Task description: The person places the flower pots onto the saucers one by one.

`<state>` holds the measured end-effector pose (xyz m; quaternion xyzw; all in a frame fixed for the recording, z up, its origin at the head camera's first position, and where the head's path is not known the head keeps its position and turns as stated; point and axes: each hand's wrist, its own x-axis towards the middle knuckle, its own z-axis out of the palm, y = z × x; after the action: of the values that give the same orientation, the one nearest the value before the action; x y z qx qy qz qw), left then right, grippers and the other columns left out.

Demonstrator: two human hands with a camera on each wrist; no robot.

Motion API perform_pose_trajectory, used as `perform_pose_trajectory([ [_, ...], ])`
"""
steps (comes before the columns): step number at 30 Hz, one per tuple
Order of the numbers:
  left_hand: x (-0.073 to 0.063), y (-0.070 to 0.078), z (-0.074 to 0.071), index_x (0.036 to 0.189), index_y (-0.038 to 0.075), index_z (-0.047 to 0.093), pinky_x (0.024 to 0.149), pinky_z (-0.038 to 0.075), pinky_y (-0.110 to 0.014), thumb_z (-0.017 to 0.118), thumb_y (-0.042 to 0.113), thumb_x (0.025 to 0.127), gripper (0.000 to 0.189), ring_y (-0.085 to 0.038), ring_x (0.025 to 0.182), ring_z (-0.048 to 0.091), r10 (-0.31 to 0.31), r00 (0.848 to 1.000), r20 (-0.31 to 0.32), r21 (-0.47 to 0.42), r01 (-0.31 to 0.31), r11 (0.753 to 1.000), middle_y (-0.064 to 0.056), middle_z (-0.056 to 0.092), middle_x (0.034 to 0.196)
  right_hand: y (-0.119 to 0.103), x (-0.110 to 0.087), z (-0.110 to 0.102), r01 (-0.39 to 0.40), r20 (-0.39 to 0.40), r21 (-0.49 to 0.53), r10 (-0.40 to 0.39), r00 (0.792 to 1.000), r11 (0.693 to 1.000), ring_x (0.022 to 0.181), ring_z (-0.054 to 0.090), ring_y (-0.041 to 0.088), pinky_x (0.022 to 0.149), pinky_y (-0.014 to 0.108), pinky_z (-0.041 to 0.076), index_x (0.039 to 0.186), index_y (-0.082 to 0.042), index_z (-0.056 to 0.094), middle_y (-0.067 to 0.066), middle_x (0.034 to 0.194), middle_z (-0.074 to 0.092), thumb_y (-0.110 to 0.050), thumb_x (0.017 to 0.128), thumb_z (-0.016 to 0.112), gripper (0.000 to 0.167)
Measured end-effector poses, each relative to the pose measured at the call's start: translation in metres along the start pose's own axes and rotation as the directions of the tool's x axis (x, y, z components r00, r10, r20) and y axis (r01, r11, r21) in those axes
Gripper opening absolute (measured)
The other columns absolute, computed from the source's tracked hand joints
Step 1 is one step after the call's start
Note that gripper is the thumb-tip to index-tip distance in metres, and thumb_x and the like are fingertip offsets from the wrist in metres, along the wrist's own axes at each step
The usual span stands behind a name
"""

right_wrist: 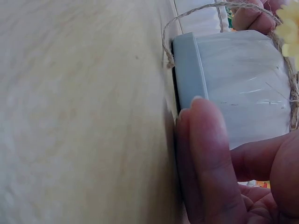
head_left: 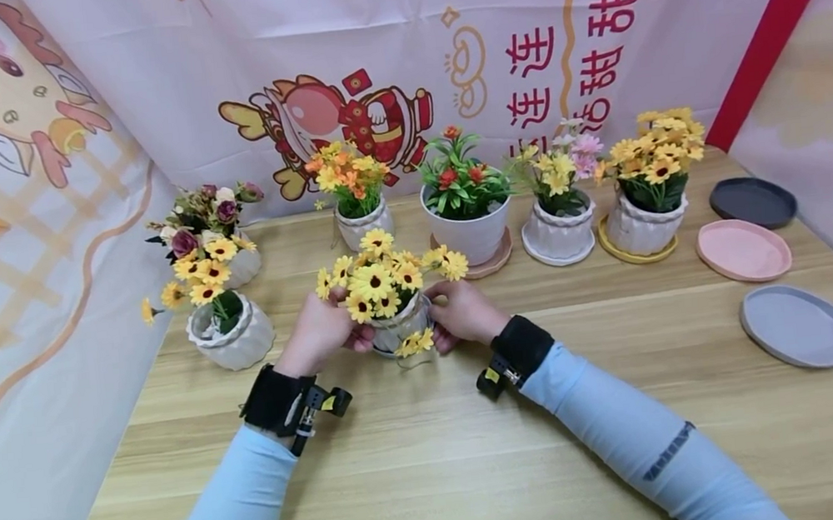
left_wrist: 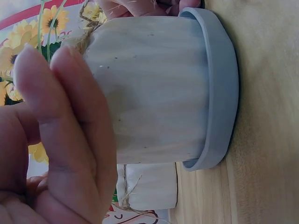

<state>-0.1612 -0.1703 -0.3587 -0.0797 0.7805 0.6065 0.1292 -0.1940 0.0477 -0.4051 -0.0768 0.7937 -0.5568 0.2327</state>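
Note:
A whitish ribbed flower pot (head_left: 402, 325) with yellow dark-centred daisies (head_left: 373, 281) stands in a grey-blue saucer (left_wrist: 223, 93) on the table. Twine (right_wrist: 205, 8) is tied round its neck, a loose end hanging by the saucer. My left hand (head_left: 327, 329) holds the pot's left side high up, near the rim and the blooms. On the other side my right hand (head_left: 464, 314) is low, its fingertips at the saucer's edge and another digit against the pot wall. The saucer sits on the wood, with the pot upright inside its rim.
At left are a pot of yellow daisies (head_left: 232, 340) and one of purple-white flowers (head_left: 244, 264). Several potted flowers line the back, including a red-flowered plant (head_left: 466, 230). Dark (head_left: 753, 202), pink (head_left: 743, 249) and grey (head_left: 799, 325) saucers lie at right.

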Motion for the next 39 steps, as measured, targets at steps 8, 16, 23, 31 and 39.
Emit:
perform_pose_trajectory([
  [8,-0.001,-0.003,-0.007,0.104,0.0,0.047,0.056,0.061,-0.038,0.042,-0.005,0.097,0.01,-0.024,0.056,0.067,-0.014,1.0,0.012,-0.013,0.015,1.0,-0.019,0.066,0.07,-0.004,0.001,0.003,-0.005,0.007,-0.003,0.005,1.0,1.0,0.049,0.064,0.02,0.05,0.037,0.059,0.134,0.001,0.054,0.017,0.067,0.065,-0.005,0.101,0.052,0.034],
  [16,-0.007,-0.003,-0.016,0.116,-0.01,0.048,0.061,0.061,-0.034,0.034,-0.008,0.094,0.027,-0.024,0.063,0.069,-0.024,0.996,0.089,-0.027,0.027,0.999,-0.02,0.069,0.077,-0.007,0.0,-0.003,0.003,0.039,0.009,-0.004,0.999,1.0,0.05,0.064,0.02,0.051,0.035,0.06,0.134,0.008,0.051,0.021,0.07,0.066,-0.002,0.099,0.053,0.036],
  [23,-0.01,-0.005,-0.019,0.121,-0.015,0.051,0.064,0.061,-0.032,0.038,-0.003,0.095,0.032,-0.022,0.065,0.069,0.007,0.99,0.143,-0.027,-0.004,1.0,-0.021,0.069,0.081,-0.016,-0.021,-0.045,0.02,0.02,-0.113,-0.018,1.0,0.993,0.058,0.068,0.024,0.061,0.039,0.061,0.131,0.01,0.054,0.021,0.076,0.068,0.003,0.096,0.052,0.036],
  [31,-0.023,-0.005,-0.027,0.131,-0.013,0.05,0.072,0.061,-0.039,0.044,0.009,0.101,0.038,-0.029,0.076,0.07,0.068,0.979,0.19,0.081,-0.085,0.993,-0.03,0.067,0.097,-0.024,-0.082,-0.137,0.075,-0.118,-0.318,-0.117,0.986,0.945,0.067,0.07,0.027,0.062,0.039,0.061,0.13,0.008,0.057,0.021,0.082,0.069,-0.002,0.099,0.052,0.033],
  [39,-0.048,-0.007,-0.039,0.118,-0.006,0.067,0.062,0.06,-0.039,0.053,0.021,0.103,0.034,-0.033,0.069,0.068,0.087,0.974,0.207,0.395,-0.165,0.904,-0.018,0.07,0.085,0.018,-0.156,-0.246,-0.097,-0.273,-0.436,-0.028,0.961,0.895,0.076,0.069,0.02,0.065,0.034,0.061,0.135,0.009,0.049,0.019,0.096,0.07,-0.021,0.104,0.05,0.043],
])
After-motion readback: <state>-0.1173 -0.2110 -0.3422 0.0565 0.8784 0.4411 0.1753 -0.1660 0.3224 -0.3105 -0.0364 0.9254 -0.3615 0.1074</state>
